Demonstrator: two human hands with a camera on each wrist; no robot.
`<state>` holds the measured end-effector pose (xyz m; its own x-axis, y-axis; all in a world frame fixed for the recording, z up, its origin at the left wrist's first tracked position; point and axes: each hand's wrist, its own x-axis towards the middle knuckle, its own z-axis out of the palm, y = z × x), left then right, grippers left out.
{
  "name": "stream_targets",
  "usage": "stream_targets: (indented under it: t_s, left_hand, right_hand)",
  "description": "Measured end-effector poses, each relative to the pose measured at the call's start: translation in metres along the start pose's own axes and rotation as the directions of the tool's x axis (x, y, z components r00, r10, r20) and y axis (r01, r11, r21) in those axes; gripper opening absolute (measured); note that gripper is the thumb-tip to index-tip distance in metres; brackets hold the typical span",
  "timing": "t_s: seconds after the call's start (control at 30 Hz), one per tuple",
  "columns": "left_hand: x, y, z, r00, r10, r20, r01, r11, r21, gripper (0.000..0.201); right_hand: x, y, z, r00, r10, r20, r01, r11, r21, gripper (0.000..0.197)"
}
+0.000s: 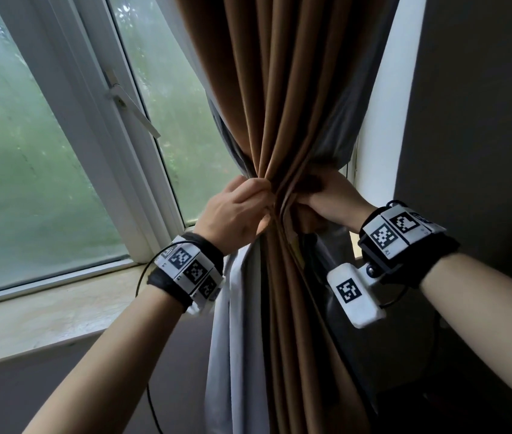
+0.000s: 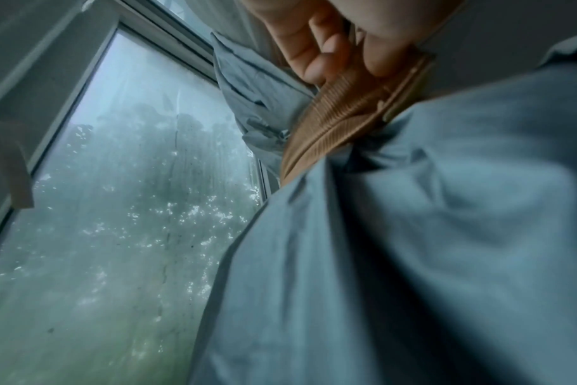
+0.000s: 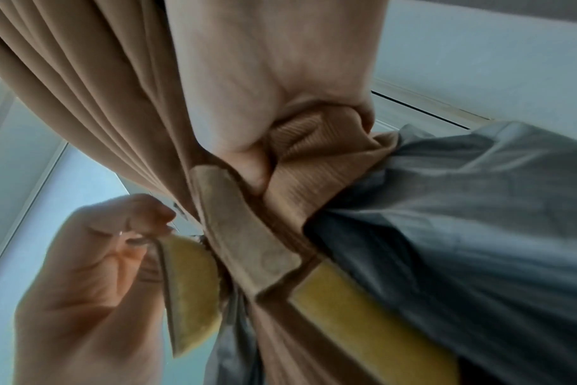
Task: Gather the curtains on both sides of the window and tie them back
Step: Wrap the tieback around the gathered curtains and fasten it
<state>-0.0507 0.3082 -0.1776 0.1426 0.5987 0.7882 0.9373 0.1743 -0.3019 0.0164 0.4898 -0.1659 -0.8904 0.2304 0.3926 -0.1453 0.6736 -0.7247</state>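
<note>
A brown curtain [image 1: 279, 104] with grey lining [image 2: 412, 234] hangs gathered into a bundle beside the window. A brown ribbed tieback strap [image 3: 244, 239] with a yellow inner face wraps the bundle at its waist. My left hand [image 1: 239, 211] is on the bundle's left side and pinches one strap end [image 2: 339, 117] between thumb and fingers. My right hand [image 1: 326, 198] is on the right side, its thumb and fingers curled round the other part of the strap [image 3: 313, 140] against the folds. In the right wrist view my left hand [image 3: 93, 260] holds the yellow-faced end just left of the curtain.
The window pane [image 1: 29, 167] with its white handle [image 1: 132, 111] fills the left. A pale sill [image 1: 44, 308] runs below it. A dark wall [image 1: 483, 120] stands close on the right of the curtain. A black cable [image 1: 142, 277] loops off my left wrist.
</note>
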Motion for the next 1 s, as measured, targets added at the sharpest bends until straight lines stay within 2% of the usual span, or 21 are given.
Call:
stream_targets:
  t_s: [0.07, 0.2, 0.33, 0.4, 0.47, 0.53, 0.63, 0.7, 0.8, 0.87, 0.93, 1.0]
  left_hand:
    - [-0.001, -0.002, -0.002, 0.999, 0.003, 0.049, -0.002, 1.0, -0.007, 0.013]
    - [0.004, -0.006, -0.001, 0.984, -0.095, 0.154, 0.104, 0.993, -0.05, 0.008]
    - [0.01, -0.009, 0.0, 0.963, -0.171, 0.208, 0.185, 0.981, -0.053, 0.009]
    - [0.013, -0.009, 0.0, 0.945, -0.199, 0.261, 0.218, 0.975, -0.046, 0.008]
    - [0.019, -0.006, -0.001, 0.928, -0.223, 0.298, 0.245, 0.969, -0.038, 0.019]
    - [0.025, -0.003, -0.002, 0.909, -0.248, 0.335, 0.268, 0.963, -0.012, 0.025]
    - [0.027, -0.003, 0.0, 0.898, -0.248, 0.364, 0.246, 0.968, 0.053, 0.022]
    - [0.029, 0.0, 0.001, 0.886, -0.26, 0.384, 0.249, 0.965, 0.08, 0.025]
    - [0.032, 0.003, 0.0, 0.797, -0.48, 0.365, 0.502, 0.864, 0.039, 0.025]
    - [0.028, 0.006, -0.004, 0.813, -0.467, 0.347, 0.526, 0.845, -0.097, 0.022]
    - [0.017, 0.0, -0.003, 0.828, -0.462, 0.319, 0.513, 0.853, -0.097, 0.026]
    - [0.01, -0.005, -0.003, 0.789, -0.497, 0.362, 0.548, 0.835, -0.048, 0.022]
  right_hand:
    - [-0.001, 0.0, -0.001, 1.0, 0.002, 0.017, -0.002, 1.0, 0.006, 0.033]
    - [-0.009, -0.004, 0.003, 0.995, -0.063, 0.076, 0.053, 0.99, 0.132, 0.031]
    - [-0.015, -0.005, 0.007, 0.973, -0.138, 0.185, 0.081, 0.955, 0.285, 0.039]
    - [-0.017, -0.004, 0.008, 0.962, -0.191, 0.195, 0.13, 0.949, 0.288, 0.035]
    - [-0.021, -0.004, 0.008, 0.954, -0.241, 0.18, 0.187, 0.944, 0.27, 0.025]
    - [-0.027, -0.006, 0.008, 0.948, -0.274, 0.162, 0.219, 0.932, 0.289, 0.025]
    - [-0.034, -0.011, 0.013, 0.95, -0.298, 0.097, 0.26, 0.921, 0.289, 0.025]
    - [-0.036, -0.016, 0.022, 0.958, -0.288, 0.003, 0.279, 0.929, 0.243, 0.023]
    - [-0.039, -0.025, 0.038, 0.943, -0.257, -0.209, 0.283, 0.954, 0.103, 0.027]
    - [-0.037, -0.03, 0.044, 0.938, -0.222, -0.265, 0.24, 0.97, 0.036, 0.026]
    - [-0.031, -0.029, 0.044, 0.938, -0.172, -0.3, 0.177, 0.984, -0.009, 0.027]
    - [-0.025, -0.027, 0.043, 0.934, -0.143, -0.327, 0.134, 0.99, -0.05, 0.026]
